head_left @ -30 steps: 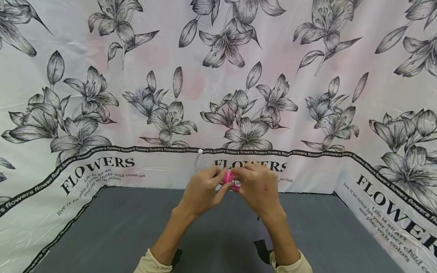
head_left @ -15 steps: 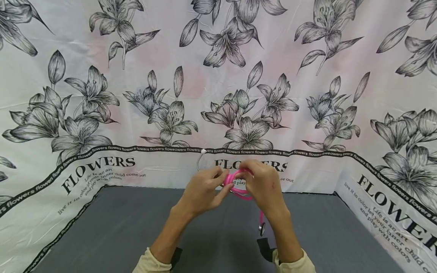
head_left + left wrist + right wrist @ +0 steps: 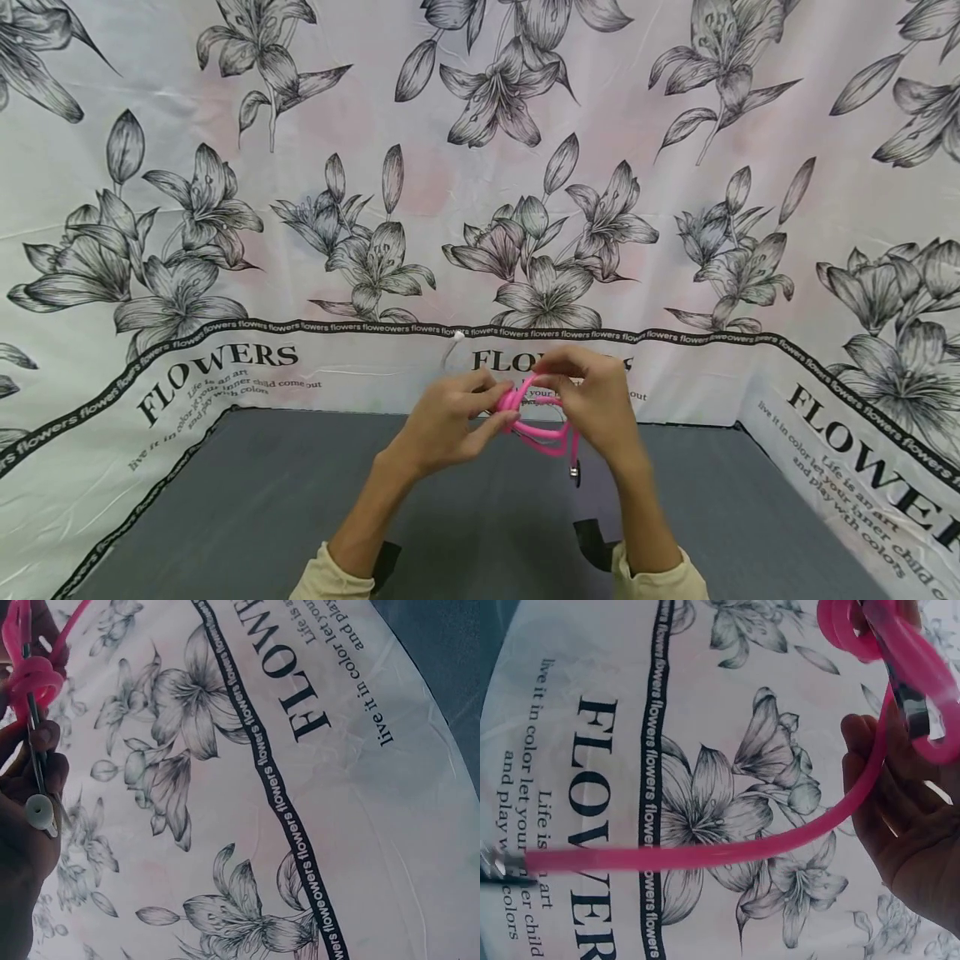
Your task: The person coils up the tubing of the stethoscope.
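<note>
A stethoscope with pink tubing [image 3: 551,435] is held up in the air between both hands. My left hand [image 3: 442,421] pinches the wound part of the tubing [image 3: 37,679] between thumb and fingers. Beside those fingers run the metal ear tubes [image 3: 36,746], ending in a white ear tip [image 3: 39,812]. On the other side my right hand [image 3: 600,404] pinches a strand of the tubing near the loops, fingers bent. One length of tube [image 3: 727,859] hangs free below it, with the metal chest piece [image 3: 575,473] at its end.
A dark grey table top [image 3: 285,500] lies below the hands. White cloth printed with lilies and lettering [image 3: 375,367] hangs behind and along both sides. Black straps [image 3: 592,546] show at the wrists by the cream sleeves [image 3: 660,579].
My right hand has drawn back to the right, away from my left, and more pink tubing shows between them. The chest piece now hangs higher than half a second ago. My left hand stays nearly still.
</note>
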Demonstrator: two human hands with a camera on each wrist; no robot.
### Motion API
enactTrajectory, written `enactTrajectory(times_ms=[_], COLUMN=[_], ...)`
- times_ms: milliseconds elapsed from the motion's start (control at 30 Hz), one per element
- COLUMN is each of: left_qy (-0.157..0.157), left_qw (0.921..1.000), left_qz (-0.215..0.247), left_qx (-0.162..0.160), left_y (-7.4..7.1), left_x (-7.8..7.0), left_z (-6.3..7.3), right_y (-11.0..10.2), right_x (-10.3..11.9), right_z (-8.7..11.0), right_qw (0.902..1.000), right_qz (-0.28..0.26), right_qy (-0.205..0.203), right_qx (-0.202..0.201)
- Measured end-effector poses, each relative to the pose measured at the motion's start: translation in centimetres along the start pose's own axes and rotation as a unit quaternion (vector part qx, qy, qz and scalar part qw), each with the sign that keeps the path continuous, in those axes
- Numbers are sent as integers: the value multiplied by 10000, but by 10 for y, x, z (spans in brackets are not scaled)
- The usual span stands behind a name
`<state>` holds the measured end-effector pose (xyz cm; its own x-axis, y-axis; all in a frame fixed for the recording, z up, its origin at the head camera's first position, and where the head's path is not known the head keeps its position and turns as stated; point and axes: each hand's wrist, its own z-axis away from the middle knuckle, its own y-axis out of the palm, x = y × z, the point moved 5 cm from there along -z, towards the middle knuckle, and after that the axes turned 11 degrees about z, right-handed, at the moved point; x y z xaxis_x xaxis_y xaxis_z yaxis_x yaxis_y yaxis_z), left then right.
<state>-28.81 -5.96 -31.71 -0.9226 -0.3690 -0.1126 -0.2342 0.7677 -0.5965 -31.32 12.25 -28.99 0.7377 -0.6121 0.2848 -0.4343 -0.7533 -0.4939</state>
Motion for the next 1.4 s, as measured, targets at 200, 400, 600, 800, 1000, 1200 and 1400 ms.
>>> enactTrajectory(times_ms=[200, 400, 600, 800, 1000, 1200, 1400], left_qy=[-67, -129, -184, -275, -421, -632, -375], left_qw=[9974, 9873, 9792, 9748, 9719, 9675, 9694], left_qz=[716, 1566, 1944, 2026, 1864, 1682, 1311], left_qx=[-1, -252, -541, -894, -1374, -1779, -2044], left_y=[-2, -7, -9, -10, -13, -15, -14], left_x=[1, 4, 6, 8, 9, 10, 5], left_z=[0, 2, 3, 3, 3, 4, 2], right_y=[-5, 4, 11, 16, 23, 26, 24], right_x=[-14, -14, -15, -14, -10, -7, -13], right_z=[1, 1, 4, 5, 4, 3, 6], right_qw=[9962, 9912, 9845, 9739, 9631, 9553, 9417], right_qz=[-729, -1025, -1026, -1348, -1758, -1967, -2281], right_qy=[397, 609, 957, 1022, 1104, 1061, 1400], right_qx=[250, 567, 1049, 1513, 1713, 1933, 2038])
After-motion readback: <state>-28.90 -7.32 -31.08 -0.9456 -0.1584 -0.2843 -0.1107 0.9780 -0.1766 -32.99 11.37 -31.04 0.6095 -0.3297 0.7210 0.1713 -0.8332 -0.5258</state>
